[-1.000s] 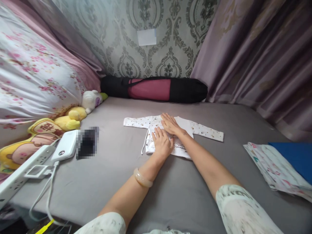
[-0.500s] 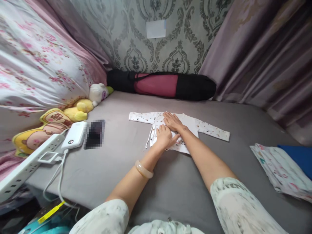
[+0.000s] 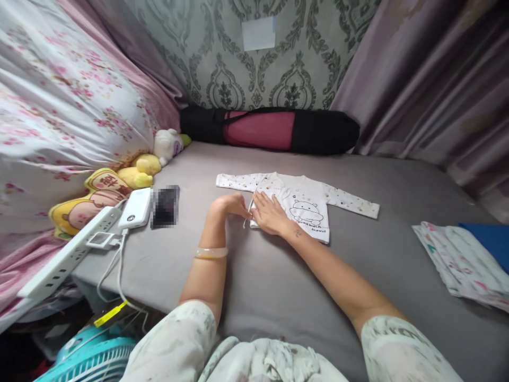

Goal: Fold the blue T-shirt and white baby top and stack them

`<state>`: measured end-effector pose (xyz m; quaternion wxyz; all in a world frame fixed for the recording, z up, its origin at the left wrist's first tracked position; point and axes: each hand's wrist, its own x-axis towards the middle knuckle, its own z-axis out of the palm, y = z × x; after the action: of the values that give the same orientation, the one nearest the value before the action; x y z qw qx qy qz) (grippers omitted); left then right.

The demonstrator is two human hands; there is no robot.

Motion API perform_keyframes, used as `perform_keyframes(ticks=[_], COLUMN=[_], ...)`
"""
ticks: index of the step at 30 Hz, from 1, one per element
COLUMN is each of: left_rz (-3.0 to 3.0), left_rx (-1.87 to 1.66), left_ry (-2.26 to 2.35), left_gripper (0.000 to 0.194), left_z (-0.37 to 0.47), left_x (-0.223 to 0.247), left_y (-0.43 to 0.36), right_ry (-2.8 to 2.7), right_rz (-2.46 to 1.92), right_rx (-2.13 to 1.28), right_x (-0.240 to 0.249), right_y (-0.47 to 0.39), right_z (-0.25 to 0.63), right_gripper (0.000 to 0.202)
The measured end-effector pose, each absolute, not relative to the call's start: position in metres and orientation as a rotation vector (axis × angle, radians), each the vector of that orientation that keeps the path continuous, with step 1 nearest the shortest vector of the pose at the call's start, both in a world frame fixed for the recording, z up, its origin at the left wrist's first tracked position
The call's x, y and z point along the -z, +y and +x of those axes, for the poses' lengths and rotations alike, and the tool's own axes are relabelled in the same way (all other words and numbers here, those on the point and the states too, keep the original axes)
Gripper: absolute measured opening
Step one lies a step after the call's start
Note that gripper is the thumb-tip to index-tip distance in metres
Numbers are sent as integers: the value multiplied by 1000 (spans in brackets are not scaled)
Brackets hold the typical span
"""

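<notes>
A small white baby shirt [image 3: 292,185] with a hippo drawing and dotted sleeves lies spread out, front up, on the grey bed sheet [image 3: 274,297]. At the shirt's left edge, my left hand [image 3: 233,204] is closed in a pinch, its fingertips by the side seam and the thin white tie string [image 3: 244,224]. Exactly what part it pinches is partly hidden. My right hand [image 3: 271,213] lies flat on the shirt's lower left front, fingers stretched out towards that same edge.
Folded printed cloths [image 3: 457,265] and a blue cloth [image 3: 487,244] lie at right. Left are a power strip [image 3: 67,254], a white power bank [image 3: 135,208], a blurred dark phone-like object [image 3: 165,207] and plush toys [image 3: 145,167]. A long black-and-red bag [image 3: 262,130] rests against the wall.
My left hand has moved off the shirt's front to its left edge and closed. My right hand has slid down and left, uncovering the hippo drawing. The view has shifted slightly.
</notes>
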<state>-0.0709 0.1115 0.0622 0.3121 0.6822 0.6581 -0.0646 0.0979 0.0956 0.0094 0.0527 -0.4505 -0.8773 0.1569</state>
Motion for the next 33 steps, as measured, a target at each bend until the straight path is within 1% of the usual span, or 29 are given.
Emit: perform_keyframes(ticks=[2,8,17,20,23,29,33], left_rz=[1815,1879,1851,1797,1755,1762,1805], left_rx=[213,293,262,218,83,-423,-569], left_ry=[1743,1707,1686,1682,1779,2084,2096], left_gripper=[33,27,8,6,7,10,12], left_z=[-67,-61,-61,-65,-71,-62,-38], left_x=[-59,-59,-55,-56,-61,-70,-72], left_y=[113,113,112,110,109,118,130], right_ry=[-2678,-2675,-2641,-2605,-2573,-2458,-2330], right_rz=[-1385,-1384,-1369,-1374,-1376,-1335,-1451], right_rx=[-443,-399,-427,-430,-455,-687,-602], right_x=[-4,4,7,7,6,-11,-22], right_y=[93,94,95,93,92,99,113], right_z=[96,97,97,97,97,110,134], right_gripper=[65,65,65,66,68,62,55])
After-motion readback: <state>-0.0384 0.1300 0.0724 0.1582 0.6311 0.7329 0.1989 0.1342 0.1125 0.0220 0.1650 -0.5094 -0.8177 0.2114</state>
